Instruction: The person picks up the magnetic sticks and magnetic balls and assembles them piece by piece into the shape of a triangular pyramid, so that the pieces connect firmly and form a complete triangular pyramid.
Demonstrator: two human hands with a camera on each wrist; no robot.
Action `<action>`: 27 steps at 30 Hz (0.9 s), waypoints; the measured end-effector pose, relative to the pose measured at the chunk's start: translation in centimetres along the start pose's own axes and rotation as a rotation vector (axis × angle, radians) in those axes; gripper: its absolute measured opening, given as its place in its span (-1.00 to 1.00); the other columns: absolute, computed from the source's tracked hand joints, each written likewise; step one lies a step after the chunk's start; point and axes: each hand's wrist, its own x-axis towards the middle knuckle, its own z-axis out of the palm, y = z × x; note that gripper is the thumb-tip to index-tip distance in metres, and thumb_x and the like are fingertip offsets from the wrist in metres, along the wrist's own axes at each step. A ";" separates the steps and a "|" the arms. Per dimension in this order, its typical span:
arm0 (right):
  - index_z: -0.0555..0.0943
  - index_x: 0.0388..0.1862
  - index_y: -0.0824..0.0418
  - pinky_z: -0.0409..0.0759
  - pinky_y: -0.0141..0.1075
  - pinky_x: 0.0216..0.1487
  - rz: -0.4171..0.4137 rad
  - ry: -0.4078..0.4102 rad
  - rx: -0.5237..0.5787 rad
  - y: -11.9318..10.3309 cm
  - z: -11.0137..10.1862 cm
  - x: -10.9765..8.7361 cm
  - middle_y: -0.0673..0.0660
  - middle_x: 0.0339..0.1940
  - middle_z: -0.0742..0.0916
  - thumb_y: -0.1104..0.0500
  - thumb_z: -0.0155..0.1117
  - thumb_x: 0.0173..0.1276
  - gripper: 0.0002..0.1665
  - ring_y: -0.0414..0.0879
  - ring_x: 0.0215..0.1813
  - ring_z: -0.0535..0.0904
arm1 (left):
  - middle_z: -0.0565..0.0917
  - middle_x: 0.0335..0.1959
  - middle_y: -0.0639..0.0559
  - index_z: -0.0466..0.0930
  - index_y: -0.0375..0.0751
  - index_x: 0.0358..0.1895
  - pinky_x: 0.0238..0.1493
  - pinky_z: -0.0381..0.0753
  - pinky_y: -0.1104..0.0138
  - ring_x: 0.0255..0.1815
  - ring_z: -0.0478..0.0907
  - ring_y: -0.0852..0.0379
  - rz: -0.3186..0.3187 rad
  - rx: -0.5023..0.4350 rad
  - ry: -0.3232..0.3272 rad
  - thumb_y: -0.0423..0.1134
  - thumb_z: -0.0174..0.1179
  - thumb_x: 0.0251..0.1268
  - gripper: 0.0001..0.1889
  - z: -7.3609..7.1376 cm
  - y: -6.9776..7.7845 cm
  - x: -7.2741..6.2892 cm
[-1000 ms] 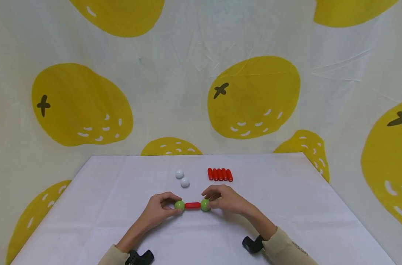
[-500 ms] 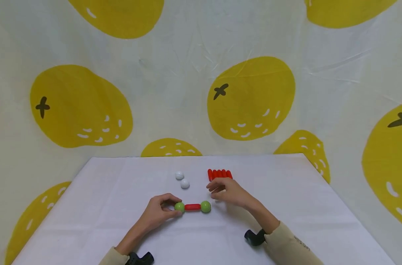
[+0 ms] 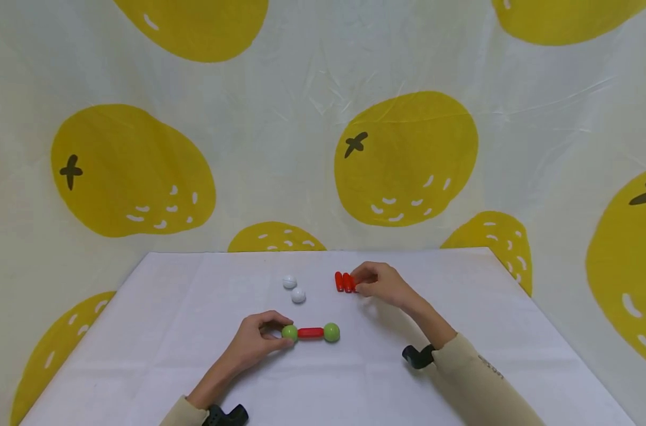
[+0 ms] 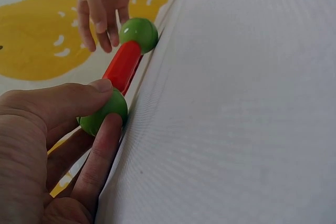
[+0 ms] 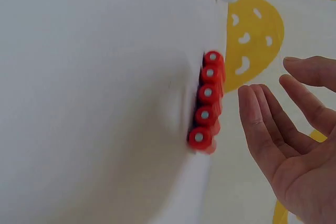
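Observation:
My left hand pinches a green ball between thumb and fingers. This ball joins one end of a red rod, and a second green ball joins its other end; the joined piece lies on the table. My right hand hovers over the right side of a row of loose red rods, hiding part of it in the head view. Seen from the right wrist, its fingers are spread apart from the red rods and hold nothing. Each rod end there has a small silvery disc.
Two white balls sit left of the loose rods, behind the joined piece. A white cloth covers the table. Close behind it hangs a pale curtain printed with large yellow fruit.
My right hand has let go of the right green ball and moved back and right to the loose red rods. The left hand still pinches its ball, and the joined piece has stayed put.

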 end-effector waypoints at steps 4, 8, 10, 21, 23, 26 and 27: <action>0.65 0.14 0.31 0.73 -0.18 -0.05 0.026 0.036 -0.003 0.5 -0.9 0.5 0.23 -0.06 0.74 0.28 0.29 0.41 -0.66 -0.02 -0.12 0.62 | 0.79 -0.09 -0.02 0.77 -0.11 -0.03 -0.24 0.68 0.46 -0.12 0.66 0.28 -0.001 0.022 0.000 -0.24 0.59 0.05 -0.63 0.0 -0.2 0.0; 0.64 0.15 0.29 0.74 -0.16 -0.07 0.063 0.057 -0.025 1.2 -1.8 1.2 0.23 -0.08 0.73 0.26 0.29 0.41 -0.64 -0.03 -0.15 0.63 | 0.79 -0.10 0.01 0.77 -0.10 -0.03 -0.25 0.68 0.45 -0.13 0.66 0.30 -0.004 0.039 0.001 -0.23 0.59 0.06 -0.64 0.0 -0.4 0.1; 0.63 0.17 0.30 0.75 -0.19 -0.07 0.100 0.051 -0.038 1.6 -2.1 1.6 0.24 -0.05 0.73 0.25 0.31 0.40 -0.62 -0.02 -0.14 0.64 | 0.79 -0.11 0.03 0.78 -0.08 -0.03 -0.26 0.68 0.45 -0.13 0.66 0.31 -0.012 0.044 0.004 -0.23 0.59 0.05 -0.64 0.0 -0.4 0.1; 0.56 0.28 0.33 0.76 -0.13 0.02 0.269 -0.085 0.030 3.9 -2.7 3.4 0.31 0.11 0.69 0.21 0.35 0.42 -0.51 0.04 -0.09 0.70 | 0.79 -0.12 0.10 0.78 -0.03 -0.04 -0.27 0.67 0.45 -0.13 0.67 0.31 -0.019 0.045 -0.002 -0.21 0.60 0.04 -0.64 0.0 -0.2 0.1; 0.56 0.28 0.34 0.76 -0.12 0.03 0.275 -0.104 0.046 4.1 -2.6 3.4 0.34 0.15 0.67 0.22 0.35 0.41 -0.50 0.05 -0.07 0.70 | 0.79 -0.12 0.09 0.78 -0.04 -0.04 -0.27 0.67 0.45 -0.13 0.67 0.31 -0.021 0.043 -0.002 -0.21 0.60 0.05 -0.64 0.0 -0.2 0.1; 0.57 0.28 0.34 0.76 -0.15 0.01 0.276 -0.110 0.055 4.4 -2.5 3.5 0.36 0.19 0.66 0.24 0.36 0.39 -0.50 0.03 -0.09 0.70 | 0.79 -0.12 0.09 0.78 -0.06 -0.03 -0.27 0.67 0.45 -0.13 0.66 0.31 -0.022 0.044 0.000 -0.21 0.59 0.05 -0.64 0.0 -0.1 0.1; 0.58 0.28 0.34 0.76 -0.16 0.01 0.280 -0.109 0.060 4.5 -2.5 3.5 0.35 0.16 0.67 0.24 0.36 0.38 -0.50 0.03 -0.09 0.69 | 0.79 -0.12 0.09 0.78 -0.05 -0.03 -0.27 0.67 0.45 -0.13 0.66 0.31 -0.024 0.045 0.002 -0.21 0.59 0.05 -0.64 -0.1 -0.1 0.1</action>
